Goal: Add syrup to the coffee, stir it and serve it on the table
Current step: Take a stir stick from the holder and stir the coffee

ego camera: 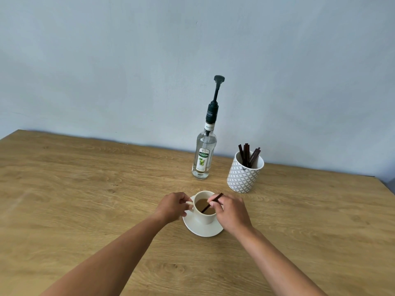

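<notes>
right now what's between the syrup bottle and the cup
Nothing. In the head view, only a short stretch of bare table separates the syrup bottle from the cup.

Over on the right, a white pot [243,176] with a grey diamond pattern stands upright. A bundle of dark sticks [249,154] leans inside it, ends poking above the rim. Behind, a plain pale blue wall [106,60] fills the background, and there's one small mark high up near the middle.
</notes>
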A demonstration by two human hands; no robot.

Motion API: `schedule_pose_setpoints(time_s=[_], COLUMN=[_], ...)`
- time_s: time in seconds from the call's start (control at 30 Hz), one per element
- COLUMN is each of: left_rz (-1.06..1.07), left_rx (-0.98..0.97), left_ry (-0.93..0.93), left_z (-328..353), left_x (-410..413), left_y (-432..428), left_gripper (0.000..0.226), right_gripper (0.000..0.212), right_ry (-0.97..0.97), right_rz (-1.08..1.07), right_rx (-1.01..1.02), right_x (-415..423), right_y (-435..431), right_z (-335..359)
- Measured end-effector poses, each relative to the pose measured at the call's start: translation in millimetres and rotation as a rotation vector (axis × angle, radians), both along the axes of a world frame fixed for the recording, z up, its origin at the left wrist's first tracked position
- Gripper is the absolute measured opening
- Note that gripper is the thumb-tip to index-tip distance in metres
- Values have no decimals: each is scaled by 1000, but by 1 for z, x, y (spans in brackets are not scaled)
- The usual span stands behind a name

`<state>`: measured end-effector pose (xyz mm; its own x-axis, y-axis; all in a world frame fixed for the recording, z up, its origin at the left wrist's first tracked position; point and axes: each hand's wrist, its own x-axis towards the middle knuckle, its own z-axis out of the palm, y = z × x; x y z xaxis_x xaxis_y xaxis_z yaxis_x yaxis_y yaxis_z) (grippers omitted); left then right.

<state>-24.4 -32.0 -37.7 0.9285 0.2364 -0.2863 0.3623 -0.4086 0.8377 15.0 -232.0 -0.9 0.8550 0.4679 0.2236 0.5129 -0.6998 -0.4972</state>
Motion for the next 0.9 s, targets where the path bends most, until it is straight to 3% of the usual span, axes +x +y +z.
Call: schedule_pose_setpoints(time_s=[0.33, 0.6, 0.9], left_rz=[3, 5, -2], left_rx=[-13, -12, 4], left_ry=[-1, 3, 6], left_z=[-1, 0, 0], left_x=[0, 0, 0], left_y=[0, 0, 0], left_gripper=[10, 11, 10], right_gripper=[18, 18, 18], right_ry=[-116, -21, -107], right_rz=[-70, -3, -51], right_rx=[-228, -150, -215], right_x=[3, -4, -2], right_y=[-5, 7, 1], right_z=[4, 3, 5])
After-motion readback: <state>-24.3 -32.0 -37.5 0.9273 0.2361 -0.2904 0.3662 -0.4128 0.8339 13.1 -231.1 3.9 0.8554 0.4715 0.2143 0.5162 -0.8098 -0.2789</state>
